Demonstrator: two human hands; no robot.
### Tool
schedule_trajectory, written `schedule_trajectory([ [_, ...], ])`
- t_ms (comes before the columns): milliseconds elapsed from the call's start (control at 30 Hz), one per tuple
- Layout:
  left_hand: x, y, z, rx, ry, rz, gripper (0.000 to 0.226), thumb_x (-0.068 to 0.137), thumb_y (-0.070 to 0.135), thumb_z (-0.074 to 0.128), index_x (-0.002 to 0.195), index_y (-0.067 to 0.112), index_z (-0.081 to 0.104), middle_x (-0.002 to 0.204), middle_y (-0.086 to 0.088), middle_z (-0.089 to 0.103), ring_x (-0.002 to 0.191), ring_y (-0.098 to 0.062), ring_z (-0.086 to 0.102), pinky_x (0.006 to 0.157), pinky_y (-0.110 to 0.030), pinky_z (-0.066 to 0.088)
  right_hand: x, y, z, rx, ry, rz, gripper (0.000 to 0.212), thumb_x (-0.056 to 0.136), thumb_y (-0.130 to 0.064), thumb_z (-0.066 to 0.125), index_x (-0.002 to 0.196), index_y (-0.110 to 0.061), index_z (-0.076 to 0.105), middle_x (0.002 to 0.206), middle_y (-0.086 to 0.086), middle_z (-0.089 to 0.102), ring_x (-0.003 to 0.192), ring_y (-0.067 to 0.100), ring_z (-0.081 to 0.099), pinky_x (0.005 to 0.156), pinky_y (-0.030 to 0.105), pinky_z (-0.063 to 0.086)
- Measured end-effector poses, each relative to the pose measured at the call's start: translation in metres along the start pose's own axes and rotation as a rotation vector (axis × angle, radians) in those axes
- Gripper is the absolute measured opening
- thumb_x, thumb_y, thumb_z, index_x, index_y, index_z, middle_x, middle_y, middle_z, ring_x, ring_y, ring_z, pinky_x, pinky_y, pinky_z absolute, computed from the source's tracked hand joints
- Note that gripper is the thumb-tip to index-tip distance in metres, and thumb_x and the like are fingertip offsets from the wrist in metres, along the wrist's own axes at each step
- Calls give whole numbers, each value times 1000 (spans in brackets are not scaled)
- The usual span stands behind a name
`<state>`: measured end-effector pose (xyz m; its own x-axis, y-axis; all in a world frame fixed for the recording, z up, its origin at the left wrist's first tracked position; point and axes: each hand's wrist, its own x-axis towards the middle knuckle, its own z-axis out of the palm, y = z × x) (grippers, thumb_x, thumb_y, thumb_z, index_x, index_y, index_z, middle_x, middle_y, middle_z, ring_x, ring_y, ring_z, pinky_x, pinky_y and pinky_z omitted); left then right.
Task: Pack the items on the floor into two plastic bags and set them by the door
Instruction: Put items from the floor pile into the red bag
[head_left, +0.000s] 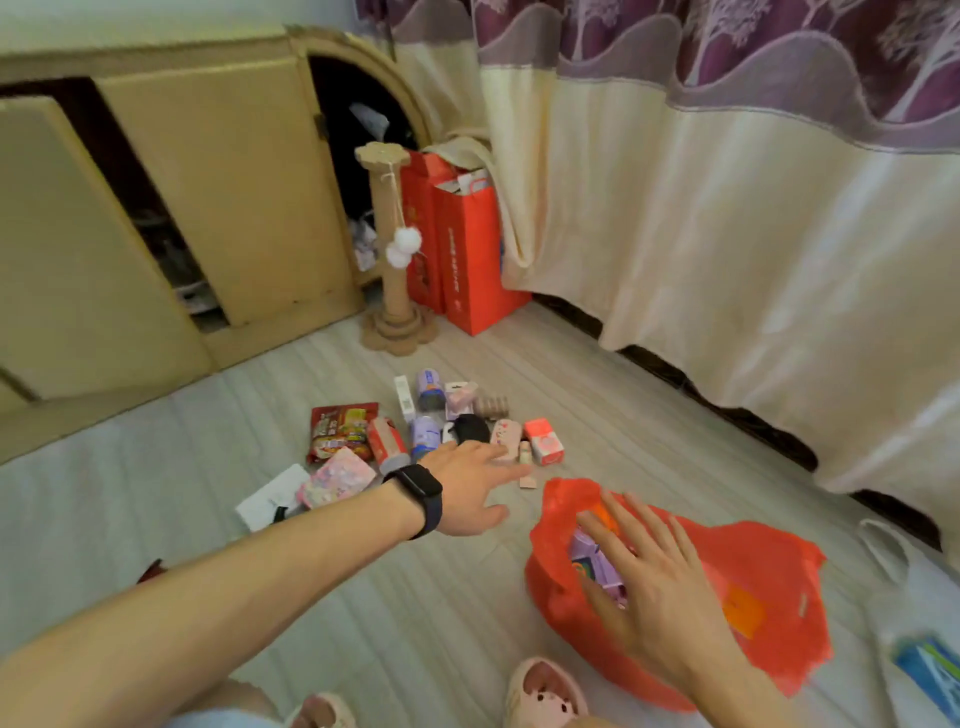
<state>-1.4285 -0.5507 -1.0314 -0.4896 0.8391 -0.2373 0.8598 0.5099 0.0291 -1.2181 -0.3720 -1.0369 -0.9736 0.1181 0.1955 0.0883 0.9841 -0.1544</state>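
Items (441, 431) on floor (363, 597), left of bag (753, 597).

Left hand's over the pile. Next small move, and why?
Probably close the left hand on the pink case just ahead of it: that hand is open and empty, and the right hand lies open at the mouth of the red plastic bag.

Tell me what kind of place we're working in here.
Most likely a room in someone's home, perhaps a bedroom: a cream and purple curtain hangs to the floor, a cat scratching post stands in the corner, and a low cabinet lines the wall.
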Motion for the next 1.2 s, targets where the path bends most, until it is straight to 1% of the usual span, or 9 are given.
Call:
schedule_trajectory([
  [167, -67, -62, 55, -96, -102, -256, 68, 89, 45, 50, 150, 44, 19, 160, -4, 18, 145, -26, 20, 115, -44, 21, 45, -66, 37, 225, 38, -181, 59, 67, -27, 86, 124, -21, 68, 135, 4, 61, 125, 25, 58, 95, 44, 54],
  [267, -100, -89, 104, -217, -209, -463, 69, 90, 46, 46, 152, 41, 15, 162, -5, 12, 147, -26, 15, 117, -48, 18, 62, -94, 80, 314, -108, -224, 56, 73, -28, 82, 126, -24, 66, 136, 2, 60, 122, 23, 61, 92, 37, 55],
  [367, -120, -104, 154, -297, -292, -598, 71, 90, 49, 46, 153, 37, 15, 162, -4, 9, 147, -28, 14, 117, -49, 19, 71, -111, 137, 281, -388, -218, 58, 93, -42, 53, 149, -34, 37, 159, -4, 30, 146, 18, 30, 117, 29, 29],
  [433, -125, -109, 186, -350, -353, -648, 72, 92, 52, 45, 154, 36, 12, 163, -3, 4, 148, -29, 10, 118, -50, 16, 76, -113, 176, 176, -593, -195, 60, 98, -46, 38, 154, -39, 18, 165, -5, 9, 151, 18, 10, 121, 30, 14],
  [667, -125, -111, 278, -446, -494, -669, 77, 92, 56, 42, 153, 42, -3, 162, 0, -16, 149, -32, -7, 118, -54, 2, 84, -106, 282, -42, -977, -215, 72, 98, -51, 34, 154, -39, -9, 163, -1, -23, 150, 29, -16, 120, 53, 2],
  [767, -132, -103, 304, -413, -473, -651, 92, 87, 60, 48, 147, 46, -20, 155, 3, -35, 145, -34, -24, 115, -59, -5, 105, -110, 299, -28, -929, -236, 74, 95, -51, 40, 155, -38, -1, 164, 1, -16, 151, 30, -5, 120, 50, 11],
  [933, -141, -101, 325, -411, -408, -623, 103, 81, 72, 47, 139, 49, -35, 146, 6, -49, 138, -32, -38, 110, -63, -11, 209, -133, 310, 121, -475, -41, 72, 90, -44, 55, 150, -14, 29, 155, 18, 29, 136, 39, 33, 108, 49, 36],
  [1033, -141, -101, 328, -400, -397, -625, 104, 80, 74, 46, 137, 48, -37, 144, 6, -52, 135, -32, -41, 109, -64, -11, 283, -136, 321, 127, -342, 104, 78, 90, -48, 54, 153, -14, 22, 158, 23, 20, 141, 43, 24, 113, 53, 28],
  [1200, -140, -98, 325, -370, -402, -634, 104, 82, 71, 48, 141, 46, -34, 149, 3, -46, 139, -34, -35, 110, -65, -11, 326, -122, 342, -27, -674, 59, 86, 88, -66, 44, 156, -35, 1, 162, 16, -20, 150, 35, -12, 120, 55, 3],
])
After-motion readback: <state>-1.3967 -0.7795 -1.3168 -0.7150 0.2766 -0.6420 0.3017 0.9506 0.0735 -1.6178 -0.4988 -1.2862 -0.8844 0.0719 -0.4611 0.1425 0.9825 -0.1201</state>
